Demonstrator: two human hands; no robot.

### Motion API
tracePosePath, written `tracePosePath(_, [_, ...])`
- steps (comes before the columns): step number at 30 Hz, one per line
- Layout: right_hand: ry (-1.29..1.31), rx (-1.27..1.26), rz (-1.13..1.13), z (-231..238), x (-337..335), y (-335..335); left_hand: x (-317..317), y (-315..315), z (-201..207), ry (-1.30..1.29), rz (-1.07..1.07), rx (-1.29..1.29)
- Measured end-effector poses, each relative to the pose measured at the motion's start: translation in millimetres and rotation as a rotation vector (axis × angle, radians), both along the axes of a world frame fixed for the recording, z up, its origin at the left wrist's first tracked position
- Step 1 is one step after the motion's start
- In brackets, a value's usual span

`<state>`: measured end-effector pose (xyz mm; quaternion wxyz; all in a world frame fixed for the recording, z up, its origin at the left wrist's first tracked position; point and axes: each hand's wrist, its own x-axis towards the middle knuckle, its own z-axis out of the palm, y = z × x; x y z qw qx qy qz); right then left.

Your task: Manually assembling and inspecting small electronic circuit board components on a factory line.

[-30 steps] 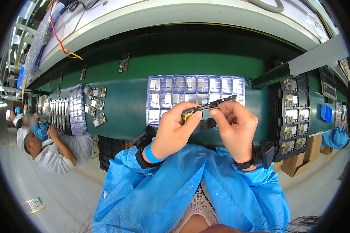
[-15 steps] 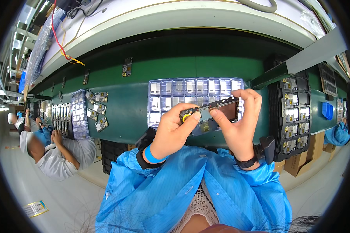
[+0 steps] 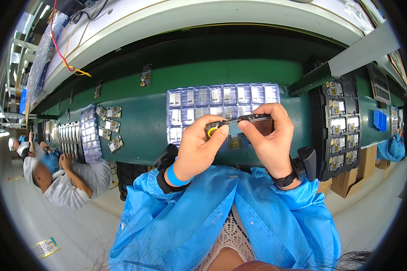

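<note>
Above the front of a clear bluish compartment tray (image 3: 168, 118), my two hands hold a circuit board assembly (image 3: 234, 131) between them. It has a dark edge, a bluish panel, gold contacts and a yellow ring at its left end. My left hand (image 3: 201, 143) grips that end, thumb on the near face beside the ring. My right hand (image 3: 274, 141) has its thumb pressed on the bluish panel and its fingers along the far edge. Fingers hide part of the assembly. Small silver-white parts sit in the tray's compartments behind it.
Several small board modules (image 3: 113, 125) lie loose on the green bench (image 3: 142, 140) to the left, near another clear tray (image 3: 90, 135). Stacked black trays (image 3: 319, 135) with modules stand at right, below a metal post (image 3: 364, 62). A person in white (image 3: 74, 183) sits at left.
The assembly has turned in my hands, so its long edge lies more level and its face shows less. My right hand has come slightly closer to the left. The whole view has shifted a little.
</note>
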<state>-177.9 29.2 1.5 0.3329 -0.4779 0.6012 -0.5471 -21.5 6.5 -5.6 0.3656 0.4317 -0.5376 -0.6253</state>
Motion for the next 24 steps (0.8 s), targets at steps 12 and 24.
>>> tracePosePath(12, [-0.030,0.290,0.136,-16,-36,-3,-16,-18,-13,0.199,-0.096,0.336])
tracePosePath(24, [0.053,0.182,-0.069,-22,-63,21,-57,-9,-24,0.010,-0.169,0.249])
